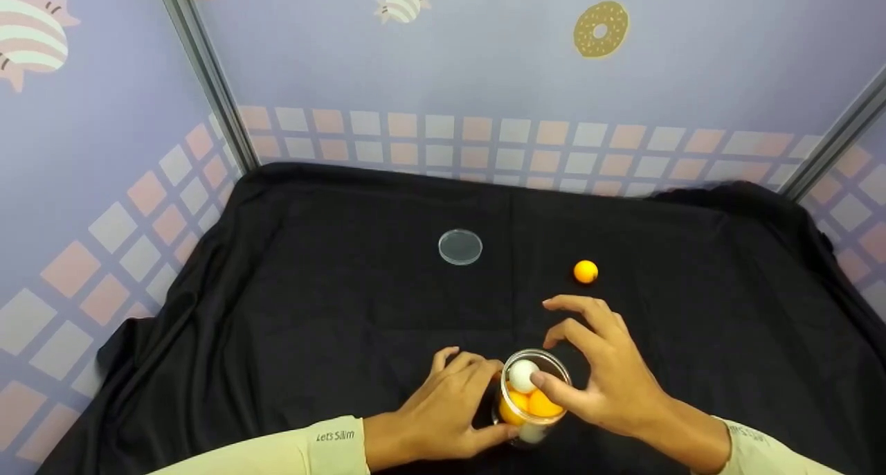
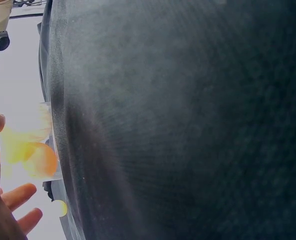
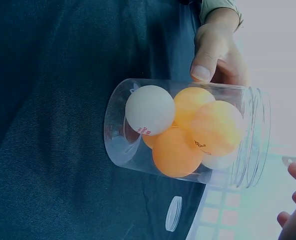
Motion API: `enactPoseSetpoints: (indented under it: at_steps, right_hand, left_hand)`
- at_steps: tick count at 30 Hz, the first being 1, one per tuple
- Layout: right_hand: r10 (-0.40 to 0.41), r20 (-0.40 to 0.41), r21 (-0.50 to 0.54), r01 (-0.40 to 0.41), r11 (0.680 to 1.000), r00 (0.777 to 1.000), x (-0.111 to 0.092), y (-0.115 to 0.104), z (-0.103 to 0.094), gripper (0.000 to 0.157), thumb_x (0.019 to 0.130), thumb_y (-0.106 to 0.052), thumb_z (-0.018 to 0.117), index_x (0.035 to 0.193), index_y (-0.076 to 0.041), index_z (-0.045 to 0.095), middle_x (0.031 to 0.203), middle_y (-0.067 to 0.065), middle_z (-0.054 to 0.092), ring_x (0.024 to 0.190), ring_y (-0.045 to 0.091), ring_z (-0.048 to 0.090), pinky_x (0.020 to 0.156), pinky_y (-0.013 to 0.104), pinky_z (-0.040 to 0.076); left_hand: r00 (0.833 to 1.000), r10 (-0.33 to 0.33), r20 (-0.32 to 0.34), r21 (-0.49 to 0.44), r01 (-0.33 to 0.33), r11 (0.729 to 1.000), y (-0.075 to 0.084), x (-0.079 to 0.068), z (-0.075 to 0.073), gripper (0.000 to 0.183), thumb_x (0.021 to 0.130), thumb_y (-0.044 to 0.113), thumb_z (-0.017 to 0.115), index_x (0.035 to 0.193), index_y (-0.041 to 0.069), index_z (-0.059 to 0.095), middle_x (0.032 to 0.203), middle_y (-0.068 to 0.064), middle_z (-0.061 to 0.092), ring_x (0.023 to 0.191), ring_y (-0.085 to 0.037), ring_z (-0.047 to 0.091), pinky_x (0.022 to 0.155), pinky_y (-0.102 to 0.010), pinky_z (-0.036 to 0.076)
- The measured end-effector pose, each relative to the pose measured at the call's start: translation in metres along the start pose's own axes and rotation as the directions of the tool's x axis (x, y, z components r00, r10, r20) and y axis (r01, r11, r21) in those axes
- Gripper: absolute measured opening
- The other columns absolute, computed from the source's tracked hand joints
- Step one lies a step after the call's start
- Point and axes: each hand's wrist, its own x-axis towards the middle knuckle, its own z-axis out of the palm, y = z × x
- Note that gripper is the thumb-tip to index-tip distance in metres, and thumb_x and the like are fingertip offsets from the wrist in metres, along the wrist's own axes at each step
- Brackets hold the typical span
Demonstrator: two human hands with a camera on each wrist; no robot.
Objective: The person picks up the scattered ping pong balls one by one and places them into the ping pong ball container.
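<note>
A clear screw-neck jar (image 1: 511,356) stands near the front of the black cloth, loaded with orange ping-pong balls (image 1: 545,404) and white ones. One white ping-pong ball (image 1: 523,377) lies on top, just inside the mouth. My left hand (image 1: 450,407) holds the jar from its left side, thumb low and fingers around the wall. Over the right side of the rim is my right hand (image 1: 609,368), fingers spread and loosely bent, its thumb overlapping the white ball. In the right wrist view, red print shows on a white ball (image 3: 150,110) low in the jar.
A single orange ping-pong ball (image 1: 585,271) lies on the cloth beyond my right hand. The round clear lid (image 1: 460,246) rests flat farther back, left of that ball. Patterned wall panels (image 1: 484,59) rise behind the black cloth (image 1: 332,267).
</note>
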Motion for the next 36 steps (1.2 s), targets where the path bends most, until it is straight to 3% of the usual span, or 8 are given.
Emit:
enactPoseSetpoints:
  at_steps: [21,28,36]
  right_hand:
    - [0.05,0.009,-0.001,-0.05,0.999,0.999,0.003,0.011,0.006,0.026,0.075,-0.032,0.083,0.092,-0.024,0.064,0.138,-0.001,0.059,0.12,0.02,0.054,0.085,0.047,0.039]
    - [0.099,-0.018,-0.012,-0.099,0.995,0.995,0.011,0.03,0.008,0.025,0.078,-0.03,0.082,0.093,-0.02,0.065,0.136,0.001,0.06,0.12,0.022,0.055,0.087,0.045,0.037]
    - [0.16,-0.088,-0.07,-0.167,0.983,0.983,0.024,0.069,0.01,0.025,0.08,-0.03,0.082,0.092,-0.012,0.068,0.131,0.008,0.062,0.115,0.027,0.056,0.087,0.048,0.036]
  left_hand:
    - [1.0,0.018,-0.016,-0.008,-0.018,1.0,-0.001,-0.001,0.001,0.064,0.091,0.065,0.063,0.131,0.016,0.051,0.118,0.005,0.067,0.113,-0.012,0.059,0.102,-0.061,0.042]
    - [0.999,0.024,-0.024,-0.004,-0.024,1.0,-0.001,0.0,0.001,0.065,0.091,0.065,0.062,0.132,0.016,0.051,0.118,0.006,0.066,0.112,-0.012,0.059,0.102,-0.06,0.041]
    - [1.0,0.014,-0.015,0.003,-0.014,1.0,-0.001,-0.001,0.001,0.066,0.091,0.066,0.062,0.133,0.016,0.052,0.119,0.006,0.067,0.113,-0.011,0.059,0.103,-0.059,0.04]
